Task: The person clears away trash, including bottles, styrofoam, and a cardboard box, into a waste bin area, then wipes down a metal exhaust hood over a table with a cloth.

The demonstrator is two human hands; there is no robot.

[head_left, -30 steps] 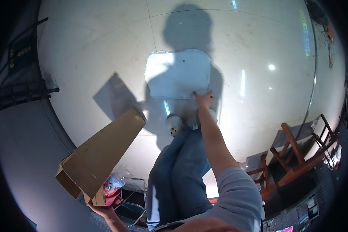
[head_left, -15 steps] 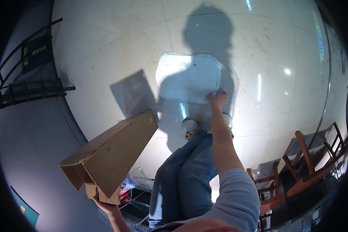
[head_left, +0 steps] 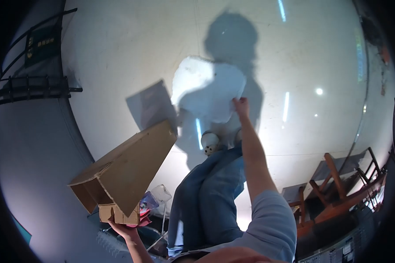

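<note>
My right hand [head_left: 241, 106] pinches the right edge of a flat white sheet [head_left: 206, 101] with uneven, ragged edges. The sheet looks slightly bent, and its material is hard to tell. At the lower left, my left hand [head_left: 122, 229] grips a small cardboard box [head_left: 127, 215] from below. A long, tapering cardboard box [head_left: 134, 162], open at its near end, rests against that small box and slants up toward the middle. Most of the left fingers are hidden by the cardboard.
Shoes [head_left: 210, 142] stand on the pale tiled floor [head_left: 311, 57] below the sheet. Wooden chair legs [head_left: 333, 177] are at the right. A black metal rack [head_left: 35, 90] and dark green panel [head_left: 44, 46] stand at the left wall. Clear plastic [head_left: 160, 193] lies near the left hand.
My right hand has closed on the sheet's edge and moved slightly up and left. The sheet has shifted left and bent. The cardboard in my left hand has barely moved.
</note>
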